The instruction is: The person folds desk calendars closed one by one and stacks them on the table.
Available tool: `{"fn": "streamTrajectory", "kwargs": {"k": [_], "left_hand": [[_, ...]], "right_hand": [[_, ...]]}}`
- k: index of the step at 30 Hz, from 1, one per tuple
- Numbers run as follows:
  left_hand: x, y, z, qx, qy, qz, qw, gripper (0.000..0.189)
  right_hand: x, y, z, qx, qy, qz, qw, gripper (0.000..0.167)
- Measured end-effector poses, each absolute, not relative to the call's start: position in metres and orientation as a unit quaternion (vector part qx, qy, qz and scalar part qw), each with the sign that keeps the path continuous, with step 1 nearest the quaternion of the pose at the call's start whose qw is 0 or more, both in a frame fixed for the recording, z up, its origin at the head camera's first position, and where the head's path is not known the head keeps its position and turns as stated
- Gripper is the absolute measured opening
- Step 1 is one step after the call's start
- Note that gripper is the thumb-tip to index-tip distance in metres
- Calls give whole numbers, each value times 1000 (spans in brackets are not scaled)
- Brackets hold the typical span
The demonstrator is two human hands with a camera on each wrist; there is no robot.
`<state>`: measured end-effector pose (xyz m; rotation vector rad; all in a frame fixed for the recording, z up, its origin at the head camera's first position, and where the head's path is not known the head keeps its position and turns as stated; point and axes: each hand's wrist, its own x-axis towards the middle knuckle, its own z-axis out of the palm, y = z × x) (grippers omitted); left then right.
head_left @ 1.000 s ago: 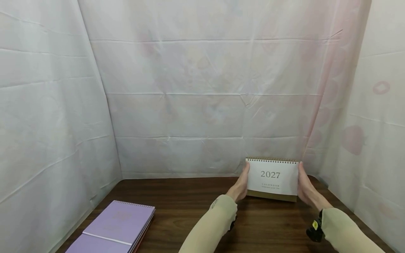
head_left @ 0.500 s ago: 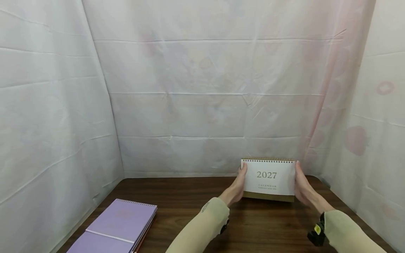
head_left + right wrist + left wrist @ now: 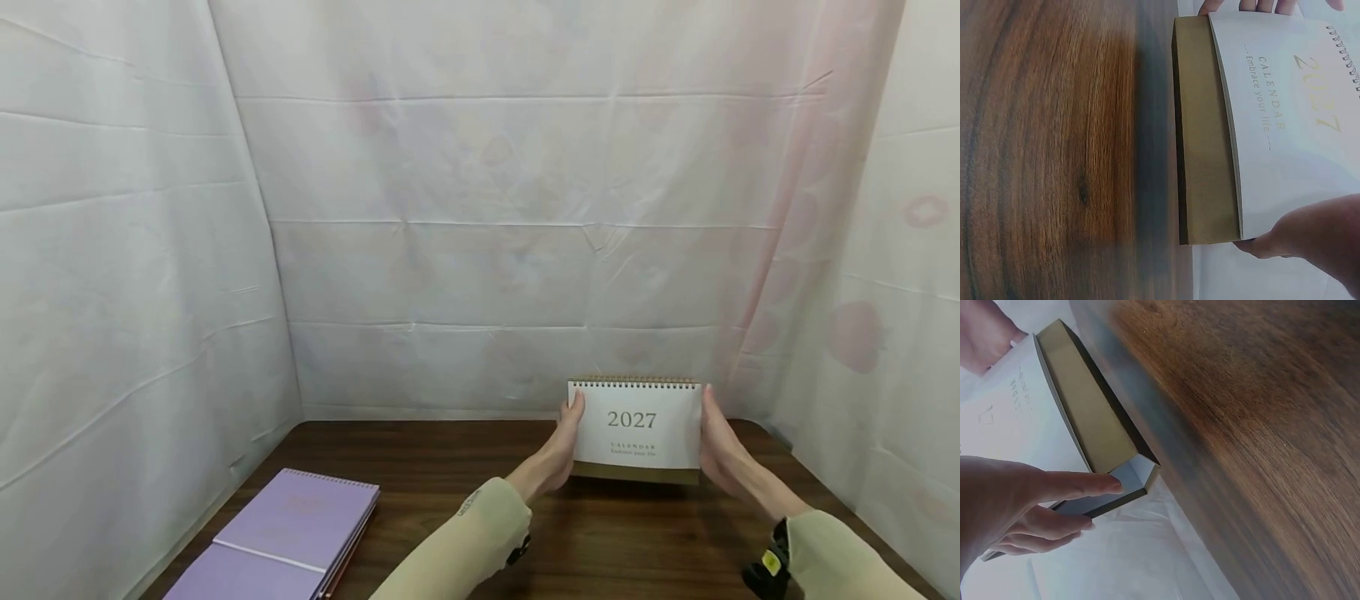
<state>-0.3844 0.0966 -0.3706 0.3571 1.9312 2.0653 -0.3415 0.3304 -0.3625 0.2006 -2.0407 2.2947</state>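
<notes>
A white desk calendar (image 3: pixel 633 425) printed "2027" stands upright over a gold-brown cardboard base, with a ring binding along its top. My left hand (image 3: pixel 553 454) grips its left side, thumb at the front edge and fingers reaching behind. On the opposite side, my right hand (image 3: pixel 726 454) holds the right edge. The left wrist view shows the open, hollow end of the folded base (image 3: pixel 1088 394) beside the left fingers (image 3: pixel 1079 484). Most of the right fingers are hidden behind the calendar in the right wrist view, where the thumb side of the hand (image 3: pixel 1316 234) shows.
A purple ring-bound calendar or notebook (image 3: pixel 300 517), crossed by a white band, lies at the front left on a stack with a reddish edge. The dark wooden table (image 3: pixel 450 467) ends at a pale patterned curtain (image 3: pixel 480 275) behind and on both sides.
Both hands have shifted the white calendar a little to the left and slightly nearer. The head view has turned slightly, so the background and purple stack sit further right.
</notes>
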Motion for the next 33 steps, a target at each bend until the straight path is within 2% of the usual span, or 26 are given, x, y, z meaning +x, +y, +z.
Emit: {"fn": "streamTrajectory", "kwargs": {"k": [13,19,26,33], "left_hand": [[-360,79,-363,108,683,712,124,103],[-348,70,-357,99,684,713,120,102],[-332,57,-357,99,685,712,120,103],[-318,45,-352,105,683,714,112,103]], "right_hand": [[-325,314,-354,53,-666,744,3,82],[-316,304,-349,75,-676,733,-9,81],[-304,295,-350,76,-703,707,-25,87],[-296,286,-349,77,-708,701,-25,83]]}}
